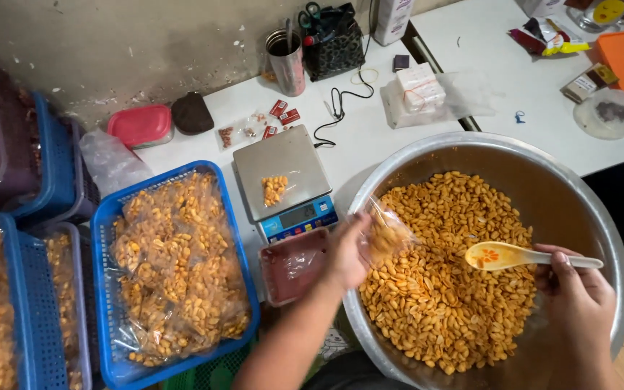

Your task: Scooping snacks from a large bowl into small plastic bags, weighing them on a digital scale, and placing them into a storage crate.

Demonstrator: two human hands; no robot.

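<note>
1. Head view: left hand (346,253) pinches a small clear plastic bag of nuts (388,235) over the big round steel bowl of orange roasted peanuts (579,195), at its 9 o'clock rim.
2. Right hand (575,292) is closed around one yellow plastic spoon (503,256), at 3 o'clock.
3. One grey digital scale (283,162) sits at 10 o'clock, bearing one small packet.
4. Three blue plastic baskets (106,217) are at left, two of them cut off.

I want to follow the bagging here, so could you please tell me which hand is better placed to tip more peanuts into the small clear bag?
Likely the right hand: it holds the yellow spoon over the peanuts, while the left hand holds the small clear bag.
</note>
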